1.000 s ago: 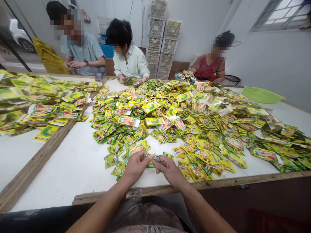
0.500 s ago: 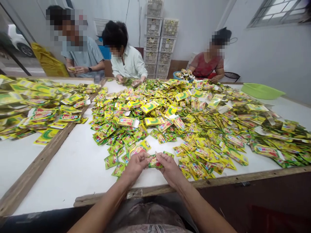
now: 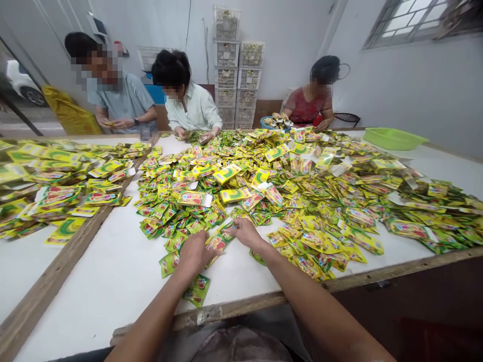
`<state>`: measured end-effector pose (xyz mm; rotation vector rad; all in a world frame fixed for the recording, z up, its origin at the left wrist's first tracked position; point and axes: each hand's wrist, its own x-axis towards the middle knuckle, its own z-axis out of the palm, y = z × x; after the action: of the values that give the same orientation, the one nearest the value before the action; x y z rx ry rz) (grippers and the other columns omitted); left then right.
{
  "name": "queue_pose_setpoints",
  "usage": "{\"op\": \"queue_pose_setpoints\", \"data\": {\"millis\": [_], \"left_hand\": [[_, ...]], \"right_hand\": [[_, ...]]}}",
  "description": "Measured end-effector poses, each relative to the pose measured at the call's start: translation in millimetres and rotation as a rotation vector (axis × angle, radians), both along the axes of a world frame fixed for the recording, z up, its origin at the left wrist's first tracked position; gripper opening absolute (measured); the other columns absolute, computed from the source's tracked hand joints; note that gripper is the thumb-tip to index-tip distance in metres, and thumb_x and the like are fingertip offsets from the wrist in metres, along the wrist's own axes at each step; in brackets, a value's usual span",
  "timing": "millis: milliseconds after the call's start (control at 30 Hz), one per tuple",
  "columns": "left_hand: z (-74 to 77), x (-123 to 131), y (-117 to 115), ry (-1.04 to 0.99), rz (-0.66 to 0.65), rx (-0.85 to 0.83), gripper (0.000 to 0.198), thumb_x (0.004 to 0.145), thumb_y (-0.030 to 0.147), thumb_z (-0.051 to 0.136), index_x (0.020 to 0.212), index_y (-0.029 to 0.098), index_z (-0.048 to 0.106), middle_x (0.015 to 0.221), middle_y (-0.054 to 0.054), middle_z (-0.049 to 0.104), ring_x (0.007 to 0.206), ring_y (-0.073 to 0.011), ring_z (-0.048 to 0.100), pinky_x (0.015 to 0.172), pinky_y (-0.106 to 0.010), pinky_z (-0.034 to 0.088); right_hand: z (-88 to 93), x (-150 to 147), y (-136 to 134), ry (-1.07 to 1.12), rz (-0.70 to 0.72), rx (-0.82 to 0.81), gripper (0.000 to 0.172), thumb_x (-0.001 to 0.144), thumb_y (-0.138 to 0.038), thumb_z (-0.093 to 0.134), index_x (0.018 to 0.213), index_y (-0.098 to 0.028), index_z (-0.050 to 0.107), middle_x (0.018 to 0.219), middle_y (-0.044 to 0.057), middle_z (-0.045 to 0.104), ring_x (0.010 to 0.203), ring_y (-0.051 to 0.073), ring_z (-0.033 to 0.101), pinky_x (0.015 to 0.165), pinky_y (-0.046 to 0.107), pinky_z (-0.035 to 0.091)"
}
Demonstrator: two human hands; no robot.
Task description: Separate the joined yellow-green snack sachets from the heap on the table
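Lowered onto the white counter [image 3: 101, 271] at the near side, the left hand [image 3: 194, 254], with fingers [image 3: 204, 251] curled downward and pressed on a small cluster of green foil sachets [image 3: 177, 246]; no clear view of any pinch there, so the exact grip impossible to tell. Stretched forward, the right hand [image 3: 245, 232], with fingers loosely together and not closed on anything; its fingertips [image 3: 233, 226] placed against the edge of the same scattered sachets. Between both hands, one red-and-green sachet [image 3: 217, 243], touched by the left hand; lying just below the left wrist, a single green sachet [image 3: 196, 290], alone on the bare counter. Piled beyond the hands, a wide heap of yellow and green sachets [image 3: 287, 191], spread across most of the counter; on the far side of a wooden rail [image 3: 64, 246], a second heap [image 3: 56, 186]. Seated across the counter, three co-workers: one in a pale blue shirt [image 3: 121, 103], one in a white shirt [image 3: 194, 108], one in a red top [image 3: 307, 106]. Placed at the far right of the counter, a green plastic basin [image 3: 392, 138]; stacked against the back wall, white plastic crates [image 3: 234, 70].
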<state>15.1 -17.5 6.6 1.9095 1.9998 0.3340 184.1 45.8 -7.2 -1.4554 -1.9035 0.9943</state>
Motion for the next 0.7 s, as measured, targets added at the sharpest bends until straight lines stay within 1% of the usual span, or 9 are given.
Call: {"op": "queue_pose_setpoints", "data": {"millis": [67, 167, 267, 367, 467, 567, 633, 700], "left_hand": [[-3.3, -1.5, 0.6, -0.037, -0.013, -0.017, 0.045, 0.063, 0.05, 0.066, 0.092, 0.017, 0.056, 0.087, -0.01, 0.063, 0.082, -0.0253, 0.056, 0.063, -0.029, 0.034], [-8.3, -7.2, 2.7, -0.167, -0.034, -0.009, 0.044, 0.059, 0.049, 0.069, 0.086, 0.018, 0.056, 0.079, -0.005, 0.062, 0.075, -0.0219, 0.055, 0.06, -0.027, 0.034], [-16.0, -12.9, 5.7, -0.473, 0.024, -0.051, 0.044, 0.053, 0.049, 0.073, 0.08, 0.018, 0.057, 0.066, 0.002, 0.058, 0.062, -0.0163, 0.053, 0.055, -0.024, 0.034], [-21.6, -14.3, 7.3, -0.807, 0.111, -0.089, 0.042, 0.053, 0.049, 0.073, 0.075, 0.016, 0.058, 0.06, 0.004, 0.055, 0.055, -0.0132, 0.05, 0.052, -0.023, 0.035], [-19.8, -12.0, 7.0, -1.028, 0.143, -0.096, 0.039, 0.057, 0.048, 0.071, 0.072, 0.015, 0.058, 0.063, 0.001, 0.058, 0.056, -0.0121, 0.051, 0.054, -0.023, 0.037], [-13.3, -8.6, 4.5, -1.145, 0.143, -0.115, 0.038, 0.058, 0.046, 0.072, 0.076, 0.014, 0.061, 0.066, 0.0, 0.062, 0.059, -0.0124, 0.054, 0.057, -0.023, 0.04], [-8.8, -6.5, 2.0, -1.203, 0.097, -0.178, 0.039, 0.058, 0.043, 0.074, 0.082, 0.014, 0.064, 0.07, -0.002, 0.066, 0.061, -0.0137, 0.057, 0.059, -0.024, 0.042], [-5.5, -4.4, -0.3, -1.263, 0.057, -0.251, 0.041, 0.057, 0.038, 0.076, 0.089, 0.014, 0.067, 0.076, -0.003, 0.069, 0.065, -0.0153, 0.06, 0.062, -0.025, 0.044]], "right_hand": [[-6.9, -4.5, 5.1, -0.117, 0.005, 0.056, 0.028, 0.068, -0.039, 0.067, 0.053, -0.018, 0.055, 0.048, -0.004, 0.042, 0.053, 0.012, 0.039, 0.052, 0.023, 0.027], [-12.7, -5.7, 5.3, -0.137, 0.024, 0.102, 0.02, 0.07, -0.033, 0.066, 0.059, -0.019, 0.056, 0.055, -0.003, 0.046, 0.058, 0.013, 0.041, 0.054, 0.024, 0.027], [-14.8, -3.4, 2.8, -0.144, 0.062, 0.169, 0.017, 0.073, -0.031, 0.062, 0.062, -0.02, 0.057, 0.063, -0.001, 0.051, 0.064, 0.014, 0.045, 0.058, 0.024, 0.029], [-15.5, -1.1, -0.4, -0.121, 0.072, 0.21, 0.019, 0.075, -0.034, 0.059, 0.063, -0.019, 0.057, 0.067, 0.0, 0.052, 0.066, 0.015, 0.046, 0.059, 0.024, 0.031], [-14.5, -0.4, -4.9, 0.004, 0.07, 0.122, 0.019, 0.074, -0.038, 0.06, 0.067, -0.02, 0.057, 0.066, -0.002, 0.052, 0.063, 0.014, 0.045, 0.058, 0.024, 0.032], [-11.6, -1.7, -9.9, 0.23, 0.083, -0.003, 0.022, 0.071, -0.041, 0.061, 0.074, -0.02, 0.059, 0.064, -0.003, 0.054, 0.063, 0.014, 0.047, 0.058, 0.024, 0.035], [-8.9, -3.0, -12.8, 0.345, 0.049, -0.025, 0.025, 0.068, -0.043, 0.063, 0.073, -0.019, 0.059, 0.065, -0.003, 0.055, 0.065, 0.014, 0.049, 0.06, 0.025, 0.037], [-5.0, -4.2, -15.6, 0.377, -0.038, -0.001, 0.028, 0.065, -0.045, 0.065, 0.072, -0.019, 0.059, 0.066, -0.002, 0.055, 0.064, 0.014, 0.048, 0.06, 0.025, 0.037]]}}
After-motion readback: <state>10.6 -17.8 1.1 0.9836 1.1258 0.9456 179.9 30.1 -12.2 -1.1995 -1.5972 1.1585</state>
